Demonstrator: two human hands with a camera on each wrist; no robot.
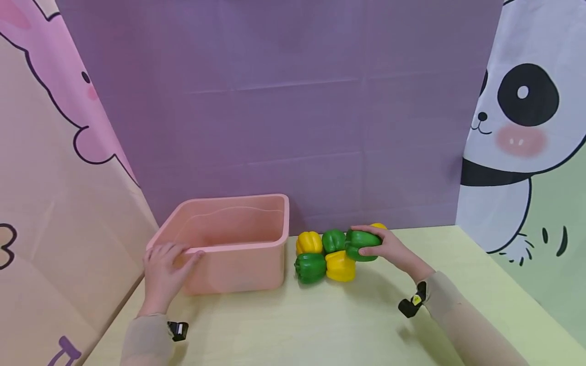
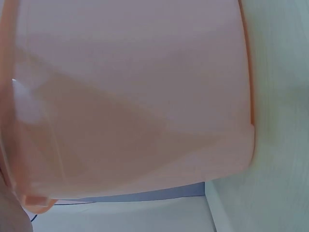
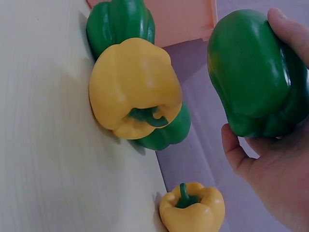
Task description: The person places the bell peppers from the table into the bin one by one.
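My right hand [image 1: 389, 249] grips a green bell pepper [image 1: 361, 245] between thumb and fingers. In the right wrist view this green pepper [image 3: 248, 67] is held up off the table, apart from the others. Below and left of it sit a yellow bell pepper [image 1: 341, 266], two more green ones [image 1: 310, 268] and another yellow one [image 1: 309, 243]. A further yellow pepper [image 1: 378, 225] is mostly hidden behind the right hand. Over at the left, my left hand [image 1: 165, 274] grips the near rim of a pink plastic bin [image 1: 238, 269], fingers over the edge; its inside shows no contents.
The pale table [image 1: 293, 325] runs back to a purple cloth [image 1: 297, 117]. Printed cartoon cloths stand at the left [image 1: 59, 203] and right [image 1: 549, 213]. The pepper group lies just right of the bin.
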